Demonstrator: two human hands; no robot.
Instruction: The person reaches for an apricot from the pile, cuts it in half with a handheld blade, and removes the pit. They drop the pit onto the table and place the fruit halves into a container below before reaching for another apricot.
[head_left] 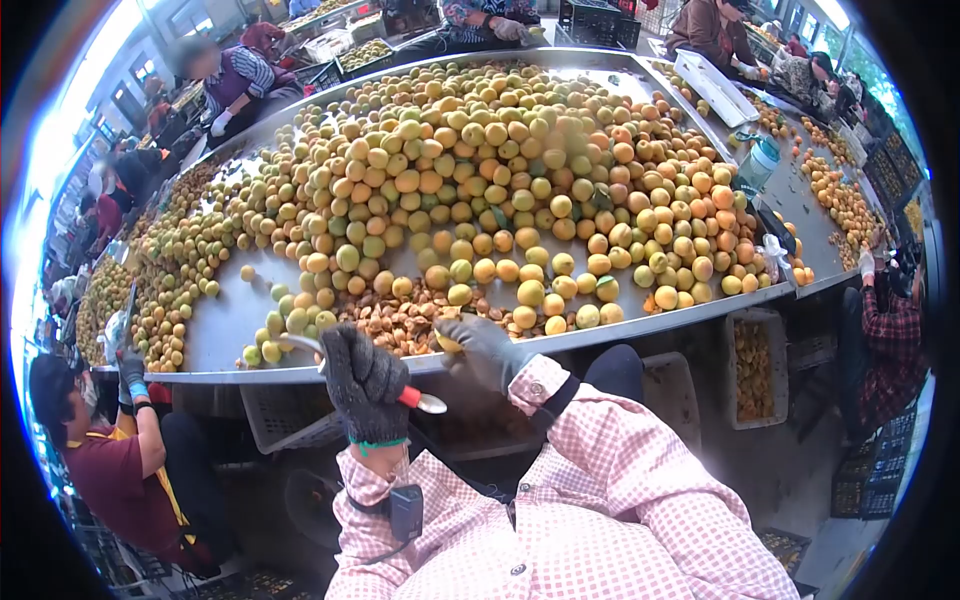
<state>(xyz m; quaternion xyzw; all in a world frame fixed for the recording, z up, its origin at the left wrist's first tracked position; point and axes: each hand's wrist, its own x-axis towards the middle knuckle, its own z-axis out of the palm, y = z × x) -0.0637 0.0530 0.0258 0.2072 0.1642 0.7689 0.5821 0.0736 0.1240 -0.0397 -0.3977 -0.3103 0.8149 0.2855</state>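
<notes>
My left hand [365, 385], in a dark knitted glove with a green cuff, is closed around a red-handled metal tool [410, 396]. A rounded, spoon-like metal end shows on one side of the fist; a curved metal piece shows on the other. Close by, my right hand [483, 352], in a grey glove, is closed on a yellow apricot [448, 342], partly hidden by the fingers. Both hands are at the near edge of a metal table [230, 330]. Just beyond them lies a heap of brown pits [390, 318]. Whole apricots [450, 160] are piled behind it.
Below the table edge stand a pale crate [290, 415] and a crate of yellow-brown pieces [755, 370]. A teal-lidded bottle [760, 160] and a white tray [715, 88] are on the right. Co-workers sit around the table, one in a maroon shirt [115, 490] at left.
</notes>
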